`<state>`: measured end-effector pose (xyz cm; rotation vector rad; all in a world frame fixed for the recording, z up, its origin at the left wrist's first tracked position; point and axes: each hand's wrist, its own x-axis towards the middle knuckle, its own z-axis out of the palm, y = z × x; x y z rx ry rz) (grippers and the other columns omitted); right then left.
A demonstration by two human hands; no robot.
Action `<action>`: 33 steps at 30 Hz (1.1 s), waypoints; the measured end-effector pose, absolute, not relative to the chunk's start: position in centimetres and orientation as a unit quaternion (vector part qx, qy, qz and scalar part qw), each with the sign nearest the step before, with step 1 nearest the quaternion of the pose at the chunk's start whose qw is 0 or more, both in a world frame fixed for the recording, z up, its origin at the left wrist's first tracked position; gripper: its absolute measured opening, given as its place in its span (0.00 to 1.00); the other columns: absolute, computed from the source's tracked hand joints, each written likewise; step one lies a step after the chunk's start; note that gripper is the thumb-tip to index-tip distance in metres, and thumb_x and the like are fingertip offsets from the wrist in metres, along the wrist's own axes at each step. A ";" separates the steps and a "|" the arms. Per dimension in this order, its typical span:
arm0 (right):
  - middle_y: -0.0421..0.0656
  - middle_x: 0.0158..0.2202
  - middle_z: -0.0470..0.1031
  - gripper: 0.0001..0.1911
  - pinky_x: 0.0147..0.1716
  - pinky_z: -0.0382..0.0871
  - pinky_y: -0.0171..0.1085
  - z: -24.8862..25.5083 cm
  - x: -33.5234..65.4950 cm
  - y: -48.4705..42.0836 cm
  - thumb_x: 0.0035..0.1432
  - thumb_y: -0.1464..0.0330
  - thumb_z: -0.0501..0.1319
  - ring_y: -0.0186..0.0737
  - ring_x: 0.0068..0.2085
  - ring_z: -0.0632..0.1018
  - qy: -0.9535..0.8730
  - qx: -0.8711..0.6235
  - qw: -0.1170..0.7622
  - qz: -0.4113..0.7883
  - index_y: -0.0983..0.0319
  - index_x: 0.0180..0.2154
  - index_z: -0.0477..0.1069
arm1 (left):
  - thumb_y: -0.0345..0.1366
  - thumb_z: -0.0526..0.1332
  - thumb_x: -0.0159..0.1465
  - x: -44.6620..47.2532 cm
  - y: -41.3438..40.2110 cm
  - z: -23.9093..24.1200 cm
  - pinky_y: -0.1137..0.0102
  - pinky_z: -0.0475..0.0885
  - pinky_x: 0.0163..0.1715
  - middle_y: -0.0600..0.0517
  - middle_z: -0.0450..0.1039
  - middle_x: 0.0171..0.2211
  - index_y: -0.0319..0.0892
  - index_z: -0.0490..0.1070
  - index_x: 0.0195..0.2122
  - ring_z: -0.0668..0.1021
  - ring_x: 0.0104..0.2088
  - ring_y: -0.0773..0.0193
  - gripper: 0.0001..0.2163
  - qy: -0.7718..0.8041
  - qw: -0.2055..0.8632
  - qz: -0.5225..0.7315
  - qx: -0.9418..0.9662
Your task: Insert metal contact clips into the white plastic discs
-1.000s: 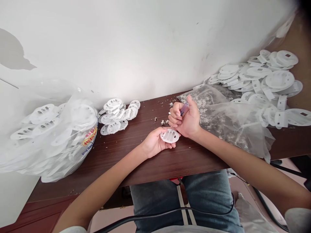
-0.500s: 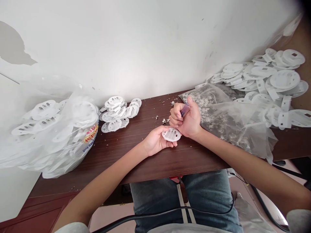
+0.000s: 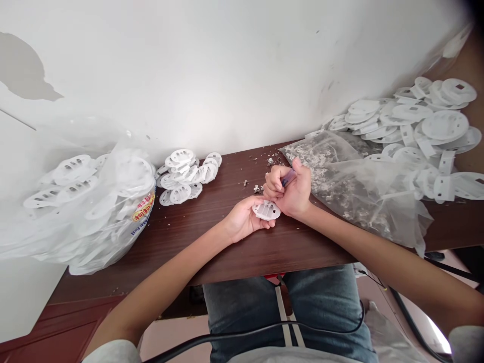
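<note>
White disc [image 3: 266, 210]: held low over the near part of the dark table [image 3: 234, 259]; its longer visible span is laid left to right, with slots cut across it.
Left hand [image 3: 244, 220]: closed on the disc's left end, thumb above, fingers beneath.
Right hand [image 3: 289, 192]: curled tightly round a purple handle [image 3: 289, 177], poised at the disc's far right rim; contact there is hidden, so it cannot be told.
Disc from right hand: set toward the body and to the left.
Metal clips [image 3: 256, 188]: scattered just beyond the hands.
Clear bag [image 3: 321, 151]: spread right of the right hand, filled with small metal pieces.
Right-hand pile [image 3: 444, 125]: heaped beyond that bag.
Small stack [image 3: 180, 169]: set left, well apart.
In the way: nothing seen between hands and disc.
</note>
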<state>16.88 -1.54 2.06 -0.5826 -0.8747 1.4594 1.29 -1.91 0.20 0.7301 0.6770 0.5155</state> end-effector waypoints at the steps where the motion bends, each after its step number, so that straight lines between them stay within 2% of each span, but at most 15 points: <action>1: 0.34 0.16 0.45 0.36 0.18 0.47 0.35 2.3 17.1 -1.5 0.59 0.32 0.53 0.33 0.19 0.48 -0.381 -0.251 0.625 0.633 0.55 0.20 0.54 | 0.35 0.62 0.64 1.3 -2.0 0.2 0.70 0.76 0.26 0.42 0.80 0.31 0.34 0.78 0.40 0.82 0.26 0.60 0.10 0.317 0.848 0.244 0.347; 6: 0.33 0.18 0.46 0.36 0.19 0.48 0.36 4.0 19.4 -1.0 0.61 0.32 0.53 0.32 0.19 0.48 -0.366 -0.221 0.680 0.595 0.56 0.22 0.53 | 0.40 0.62 0.66 1.4 -2.2 0.6 0.69 0.75 0.26 0.40 0.84 0.48 0.38 0.75 0.58 0.83 0.29 0.59 0.21 0.307 0.805 0.297 0.412; 8: 0.33 0.19 0.46 0.36 0.19 0.48 0.36 4.0 20.0 -0.5 0.61 0.32 0.54 0.32 0.20 0.48 -0.373 -0.246 0.679 0.582 0.56 0.23 0.53 | 0.40 0.62 0.66 1.3 -2.1 0.9 0.68 0.77 0.29 0.42 0.84 0.48 0.40 0.72 0.62 0.84 0.32 0.58 0.23 0.315 0.750 0.359 0.457; 12: 0.31 0.21 0.48 0.31 0.20 0.46 0.35 2.8 19.6 0.1 0.61 0.42 0.66 0.30 0.20 0.50 -0.424 -0.325 0.606 0.590 0.57 0.25 0.57 | 0.40 0.61 0.66 0.6 -1.1 1.6 0.66 0.78 0.37 0.44 0.84 0.49 0.42 0.70 0.62 0.84 0.39 0.57 0.24 0.328 0.649 0.471 0.499; 16: 0.31 0.22 0.56 0.27 0.21 0.48 0.34 1.9 18.0 -0.6 0.59 0.46 0.70 0.30 0.22 0.57 -0.540 -0.389 0.485 0.567 0.58 0.29 0.63 | 0.41 0.59 0.68 -0.1 0.0 1.6 0.64 0.78 0.45 0.43 0.82 0.54 0.42 0.72 0.60 0.83 0.49 0.53 0.20 0.321 0.592 0.525 0.520; 20: 0.31 0.21 0.59 0.22 0.21 0.49 0.34 2.0 17.4 -1.2 0.59 0.51 0.71 0.30 0.22 0.58 -0.553 -0.380 0.455 0.585 0.58 0.32 0.66 | 0.44 0.56 0.72 -1.0 1.0 0.7 0.59 0.77 0.53 0.42 0.79 0.58 0.43 0.72 0.60 0.81 0.56 0.51 0.19 0.303 0.539 0.494 0.611; 22: 0.30 0.21 0.57 0.21 0.20 0.46 0.33 2.0 17.5 -1.1 0.58 0.54 0.71 0.29 0.21 0.55 -0.499 -0.378 0.469 0.623 0.58 0.31 0.63 | 0.45 0.55 0.74 -1.7 1.6 0.2 0.55 0.75 0.59 0.41 0.74 0.64 0.44 0.70 0.63 0.78 0.62 0.49 0.20 0.295 0.433 0.487 0.699; 24: 0.30 0.21 0.55 0.22 0.20 0.43 0.33 2.0 17.8 -0.8 0.58 0.56 0.72 0.28 0.21 0.54 -0.453 -0.386 0.482 0.643 0.57 0.30 0.61 | 0.48 0.60 0.72 -2.6 2.2 -0.1 0.51 0.70 0.66 0.39 0.70 0.67 0.44 0.67 0.67 0.74 0.66 0.46 0.26 0.270 0.262 0.458 0.805; 26: 0.30 0.21 0.55 0.21 0.20 0.43 0.33 1.9 18.0 -0.5 0.58 0.58 0.72 0.28 0.21 0.53 -0.442 -0.401 0.481 0.643 0.58 0.29 0.61 | 0.48 0.68 0.66 -3.1 2.7 -0.4 0.48 0.70 0.66 0.38 0.73 0.65 0.44 0.67 0.67 0.75 0.65 0.43 0.31 0.241 0.097 0.403 0.877; 28: 0.31 0.22 0.56 0.21 0.20 0.42 0.33 1.8 18.1 -0.4 0.58 0.58 0.73 0.28 0.21 0.54 -0.444 -0.410 0.472 0.642 0.58 0.29 0.61 | 0.42 0.69 0.65 -3.3 2.9 -0.7 0.49 0.74 0.62 0.39 0.77 0.60 0.43 0.71 0.64 0.79 0.60 0.45 0.27 0.238 -0.008 0.377 0.895; 30: 0.31 0.22 0.56 0.22 0.20 0.42 0.34 1.9 18.1 -0.5 0.59 0.56 0.72 0.28 0.22 0.54 -0.449 -0.399 0.468 0.648 0.58 0.29 0.61 | 0.33 0.65 0.67 -3.0 2.8 -0.7 0.53 0.77 0.58 0.40 0.80 0.55 0.42 0.73 0.60 0.82 0.55 0.49 0.20 0.253 -0.050 0.388 0.885; 33: 0.32 0.25 0.56 0.22 0.21 0.43 0.34 2.1 18.1 -0.6 0.65 0.49 0.67 0.29 0.22 0.53 -0.482 -0.353 0.460 0.657 0.59 0.32 0.65 | 0.29 0.62 0.68 -2.3 2.2 -0.3 0.60 0.80 0.51 0.43 0.82 0.49 0.42 0.77 0.53 0.83 0.50 0.55 0.13 0.287 -0.015 0.422 0.860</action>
